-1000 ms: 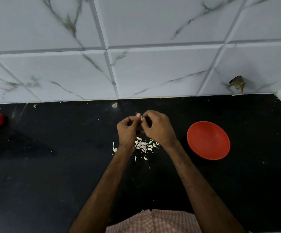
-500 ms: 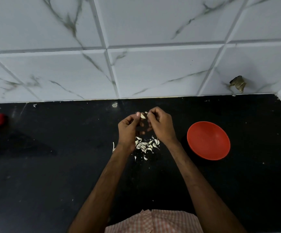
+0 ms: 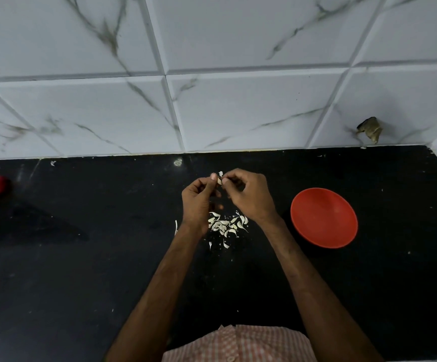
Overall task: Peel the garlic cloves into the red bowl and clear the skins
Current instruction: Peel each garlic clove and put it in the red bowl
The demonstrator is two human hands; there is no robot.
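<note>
Bare black counter (image 3: 81,257) — only skins (image 3: 227,226), bowl (image 3: 323,218)

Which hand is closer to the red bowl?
The right hand. It is beside the red bowl, not touching it. The left hand is farther away, on the other side of the right hand.

Left hand (image 3: 196,202), right hand (image 3: 251,197) pinching garlic clove (image 3: 220,181), skins (image 3: 226,226) beneath
</note>
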